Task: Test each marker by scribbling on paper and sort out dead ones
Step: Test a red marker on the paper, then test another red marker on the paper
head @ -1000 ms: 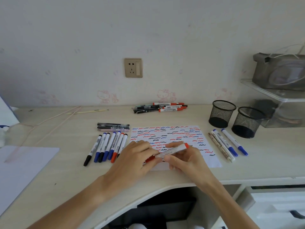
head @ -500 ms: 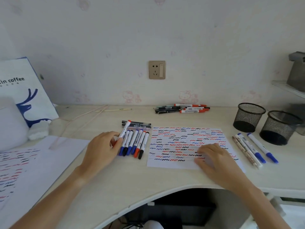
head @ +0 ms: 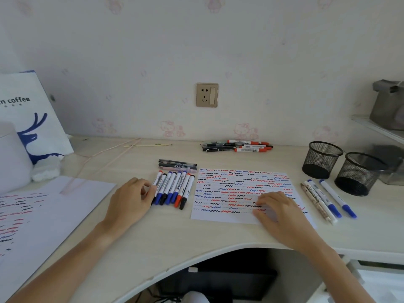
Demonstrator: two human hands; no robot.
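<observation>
Pale wood desk (head: 153,237) under you, and your left hand (head: 129,200) sits at centre left, fingers curled against the leftmost pen in the row of markers (head: 175,189); that grip looks to pinch the outer marker, though the thumb is hidden. The row lies side by side, caps toward you, just left of the scribble sheet (head: 242,189). Your right hand (head: 277,211) lies flat on the sheet's lower right part, fingers relaxed and spread, holding nothing. The sheet is covered in red, blue and black squiggles. Right of it, three capped markers (head: 328,200) lie together on the desk, near two black mesh cups (head: 341,169) at the right edge. Above the row, a few grey pens (head: 178,165) lie crosswise. Further back, by the wall, a loose pile of markers (head: 238,146). Lower left, a second sheet (head: 43,215) with scribbles, and a white coffee bag (head: 32,114) upper left.
</observation>
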